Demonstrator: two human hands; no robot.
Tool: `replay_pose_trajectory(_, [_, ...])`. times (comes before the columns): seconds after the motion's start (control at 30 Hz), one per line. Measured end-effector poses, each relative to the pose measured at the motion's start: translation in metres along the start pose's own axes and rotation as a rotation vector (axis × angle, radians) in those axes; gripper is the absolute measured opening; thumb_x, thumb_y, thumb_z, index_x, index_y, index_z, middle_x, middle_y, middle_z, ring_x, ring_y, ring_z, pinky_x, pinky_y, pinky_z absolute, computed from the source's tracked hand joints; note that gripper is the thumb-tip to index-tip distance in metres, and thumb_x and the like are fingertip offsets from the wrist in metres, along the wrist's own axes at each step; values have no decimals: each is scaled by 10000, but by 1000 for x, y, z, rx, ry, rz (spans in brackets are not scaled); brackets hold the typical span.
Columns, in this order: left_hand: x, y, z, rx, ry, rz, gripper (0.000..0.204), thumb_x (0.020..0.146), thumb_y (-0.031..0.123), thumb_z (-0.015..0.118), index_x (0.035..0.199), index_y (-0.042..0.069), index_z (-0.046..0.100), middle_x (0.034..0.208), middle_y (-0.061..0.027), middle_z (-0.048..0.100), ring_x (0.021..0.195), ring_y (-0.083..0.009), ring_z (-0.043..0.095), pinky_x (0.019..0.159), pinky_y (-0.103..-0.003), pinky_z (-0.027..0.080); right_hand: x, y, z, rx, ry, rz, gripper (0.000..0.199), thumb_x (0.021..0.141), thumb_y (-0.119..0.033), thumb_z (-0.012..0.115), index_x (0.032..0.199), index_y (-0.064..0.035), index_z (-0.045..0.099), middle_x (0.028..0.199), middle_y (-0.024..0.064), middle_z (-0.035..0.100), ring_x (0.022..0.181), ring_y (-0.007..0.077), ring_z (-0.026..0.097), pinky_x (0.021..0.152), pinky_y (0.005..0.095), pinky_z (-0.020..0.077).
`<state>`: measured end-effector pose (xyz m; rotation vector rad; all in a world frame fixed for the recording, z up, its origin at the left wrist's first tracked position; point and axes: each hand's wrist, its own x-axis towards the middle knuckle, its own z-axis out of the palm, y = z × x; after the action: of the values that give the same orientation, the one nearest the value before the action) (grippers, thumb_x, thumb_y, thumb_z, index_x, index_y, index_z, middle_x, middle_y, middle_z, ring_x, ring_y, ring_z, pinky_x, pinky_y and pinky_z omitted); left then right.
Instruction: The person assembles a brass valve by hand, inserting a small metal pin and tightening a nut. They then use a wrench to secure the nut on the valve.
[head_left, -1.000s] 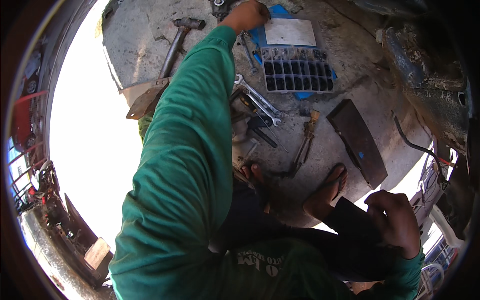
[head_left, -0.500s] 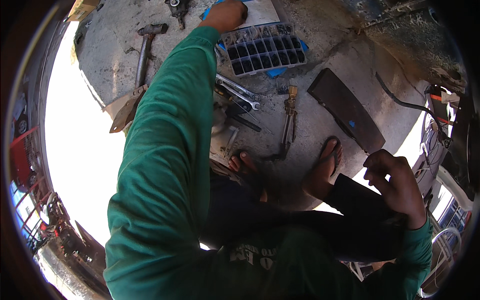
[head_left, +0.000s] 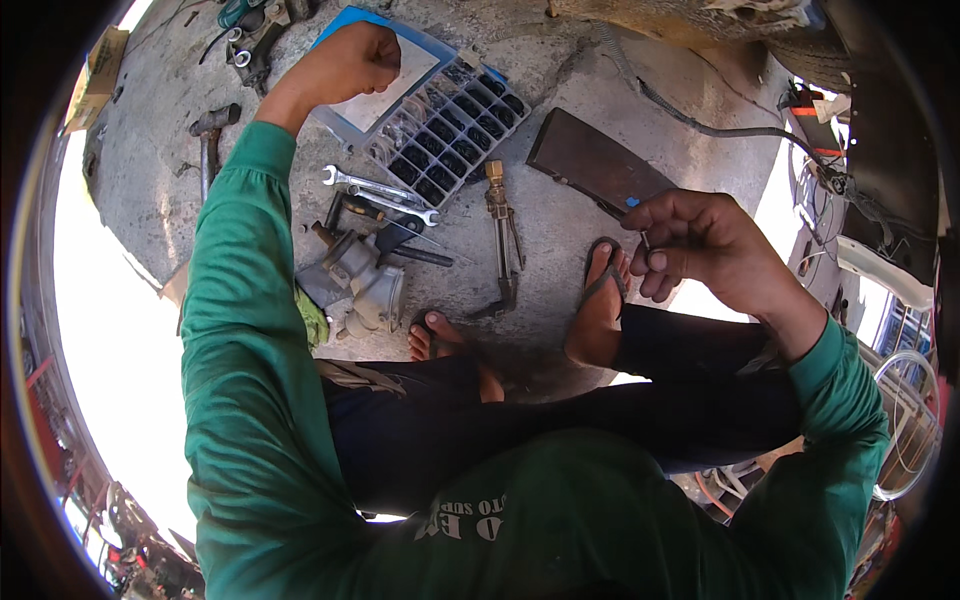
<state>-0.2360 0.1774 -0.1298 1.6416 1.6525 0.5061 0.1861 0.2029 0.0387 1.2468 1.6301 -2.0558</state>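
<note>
My left hand (head_left: pixel 352 65), its fingers curled, is over the raised lid (head_left: pixel 395 85) of a clear compartment case (head_left: pixel 452 150). What it holds, if anything, is hidden. The case's sections are filled with what look like black rubber rings. My right hand (head_left: pixel 715 245) is raised above my foot and pinches a small thin metal pin (head_left: pixel 646 240) between thumb and fingers. Just beyond that hand lies a dark flat metal box (head_left: pixel 597 160). A brass-headed cutting torch (head_left: pixel 501 225) rests on the floor between the case and my feet.
Two open-end wrenches (head_left: pixel 385 188) and a screwdriver (head_left: pixel 365 208) lie below the case. A cast metal part (head_left: pixel 368 283) sits by my left foot. Farther left are a hammer (head_left: pixel 212 140) and another metal part (head_left: pixel 258 55). A dark hose (head_left: pixel 700 128) crosses the floor at the right.
The view has shifted. My left hand has moved left and its wrist has bent over the lid. My right hand has risen and come inward, and the pin in it now shows plainly.
</note>
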Motion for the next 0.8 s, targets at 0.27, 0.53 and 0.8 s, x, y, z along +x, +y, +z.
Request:
replay_pose_trajectory(0.27, [-1,-6,56,274,285,396,159,834,159,692,909,19,686,993,-199,699,982,-395,660,861,-468,529,10,-5,9,-51,-6,-22,298,963,73,579,1261,59,576,965,140,707,823,196,724,689,290,599])
replay_pose_trajectory(0.53, [-7,-30,93,261,329,131,242,943,147,606,1110,-28,601,1050,-253,666,1029,-459,629,897,-507,495,12,-4,10,0,-13,-29,311,963,69,577,1274,61,571,1002,149,694,835,223,737,710,307,615])
replay_pose_trajectory(0.8, [-5,-74,67,225,459,91,249,973,182,564,1126,-15,560,997,-274,683,992,-469,647,893,-537,475,9,3,3,198,-53,-59,361,948,75,582,1308,52,571,1034,160,695,885,247,737,761,337,636])
